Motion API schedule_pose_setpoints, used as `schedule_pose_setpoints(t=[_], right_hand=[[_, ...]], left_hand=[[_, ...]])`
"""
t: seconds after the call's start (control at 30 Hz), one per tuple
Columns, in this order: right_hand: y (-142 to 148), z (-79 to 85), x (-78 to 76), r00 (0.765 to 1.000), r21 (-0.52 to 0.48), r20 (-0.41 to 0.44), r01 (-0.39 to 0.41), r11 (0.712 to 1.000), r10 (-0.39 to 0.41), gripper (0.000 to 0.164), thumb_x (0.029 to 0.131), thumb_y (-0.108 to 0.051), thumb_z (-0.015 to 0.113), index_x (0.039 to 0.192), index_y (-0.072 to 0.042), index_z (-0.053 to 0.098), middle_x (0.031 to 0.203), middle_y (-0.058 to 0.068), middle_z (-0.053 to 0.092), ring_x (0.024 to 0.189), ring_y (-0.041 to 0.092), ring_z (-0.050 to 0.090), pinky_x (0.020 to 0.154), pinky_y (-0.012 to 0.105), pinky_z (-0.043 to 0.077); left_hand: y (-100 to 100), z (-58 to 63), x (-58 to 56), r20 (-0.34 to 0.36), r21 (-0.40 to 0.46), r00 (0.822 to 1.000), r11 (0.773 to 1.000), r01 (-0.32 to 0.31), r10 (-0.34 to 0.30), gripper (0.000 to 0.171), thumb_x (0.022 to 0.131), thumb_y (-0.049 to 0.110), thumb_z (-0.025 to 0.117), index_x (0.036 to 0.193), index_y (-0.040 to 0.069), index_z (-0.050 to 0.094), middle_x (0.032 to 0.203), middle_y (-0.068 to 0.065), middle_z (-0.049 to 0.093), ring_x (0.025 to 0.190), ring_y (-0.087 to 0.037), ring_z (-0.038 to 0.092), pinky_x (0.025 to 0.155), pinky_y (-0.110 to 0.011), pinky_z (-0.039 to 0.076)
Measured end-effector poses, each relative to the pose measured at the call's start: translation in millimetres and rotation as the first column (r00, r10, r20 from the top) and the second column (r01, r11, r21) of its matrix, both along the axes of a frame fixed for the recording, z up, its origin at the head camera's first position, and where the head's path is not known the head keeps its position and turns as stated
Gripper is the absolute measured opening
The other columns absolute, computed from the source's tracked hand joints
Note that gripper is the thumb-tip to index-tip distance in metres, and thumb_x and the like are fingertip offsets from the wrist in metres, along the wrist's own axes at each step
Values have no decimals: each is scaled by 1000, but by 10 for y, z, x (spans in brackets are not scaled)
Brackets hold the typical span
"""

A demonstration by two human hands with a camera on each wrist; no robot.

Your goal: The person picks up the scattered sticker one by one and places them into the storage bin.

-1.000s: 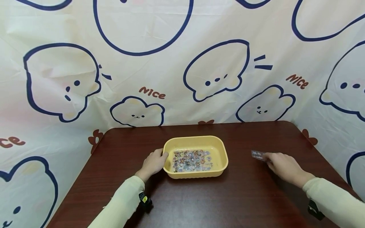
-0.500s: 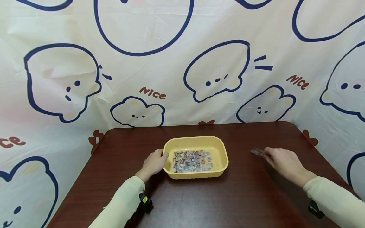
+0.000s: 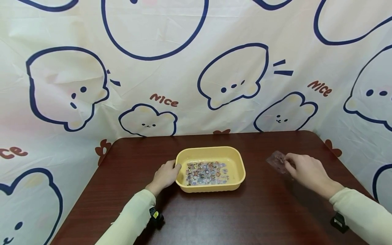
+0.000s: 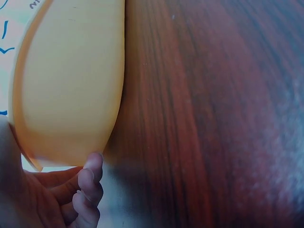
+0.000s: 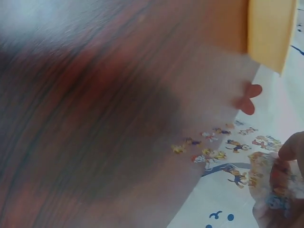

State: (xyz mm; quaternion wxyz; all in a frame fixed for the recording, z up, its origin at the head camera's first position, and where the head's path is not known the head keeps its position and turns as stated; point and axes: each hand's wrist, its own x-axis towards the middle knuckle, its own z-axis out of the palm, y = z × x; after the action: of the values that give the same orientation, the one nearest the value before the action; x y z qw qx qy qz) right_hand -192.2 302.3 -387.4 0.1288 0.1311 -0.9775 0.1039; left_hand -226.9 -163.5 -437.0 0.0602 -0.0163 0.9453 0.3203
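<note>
A yellow plastic basin [image 3: 211, 188] stands on the table, with many small colourful sticker-like pieces [image 3: 203, 173] spread over its floor. My left hand [image 3: 164, 175] grips the basin's left end, thumb at the rim. In the left wrist view, fingertips touch the lower outside of its wall [image 4: 71, 85]. To the basin's right, my right hand [image 3: 309, 173] pinches a clear sticker sheet [image 3: 276, 161] between thumb and fingers. The right wrist view shows small cartoon figures printed across the see-through sheet [image 5: 237, 145], which is tilted up over the table.
The dark wood-grain table [image 3: 214, 217] has a rounded far edge. Behind it and at both sides hangs a pale curtain [image 3: 183, 75] with cartoon outlines. Black wrist devices are worn below both sleeves.
My right hand has risen slightly and turned the sticker sheet, so more of its face shows in the head view. The left hand and basin stay in place.
</note>
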Motion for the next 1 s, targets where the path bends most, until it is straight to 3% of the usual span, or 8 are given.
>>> schedule_pose_setpoints(t=[0.27, 0.53, 1.0], right_hand=[[-39, 119, 12, 998, -122, 67, -1, 992, 9, 19, 97, -15, 60, 106, -3, 73, 79, 3, 71, 53, 8, 48, 46, 29, 36], [-43, 203, -9, 986, -243, 164, 19, 970, 22, 26, 104, -22, 55, 109, -3, 72, 62, -2, 58, 48, 10, 48, 44, 30, 37], [-96, 269, -8, 990, -369, 117, -32, 929, 81, 26, 104, -20, 55, 104, 0, 73, 58, -1, 48, 47, 6, 40, 44, 27, 36]], left_hand=[[-8, -11, -11, -4, -16, 1000, 1000, 1, -1, 49, 103, 36, 41, 138, 6, 59, 82, -3, 66, 72, -14, 61, 68, -31, 43], [-9, -9, -14, 3, -6, 1000, 1000, 1, -1, 47, 103, 35, 40, 136, 7, 60, 80, -4, 65, 69, -15, 60, 64, -30, 41], [-8, -12, -8, 3, 0, 1000, 1000, 5, -5, 46, 103, 35, 40, 134, 8, 61, 78, -3, 64, 67, -15, 59, 62, -30, 40]])
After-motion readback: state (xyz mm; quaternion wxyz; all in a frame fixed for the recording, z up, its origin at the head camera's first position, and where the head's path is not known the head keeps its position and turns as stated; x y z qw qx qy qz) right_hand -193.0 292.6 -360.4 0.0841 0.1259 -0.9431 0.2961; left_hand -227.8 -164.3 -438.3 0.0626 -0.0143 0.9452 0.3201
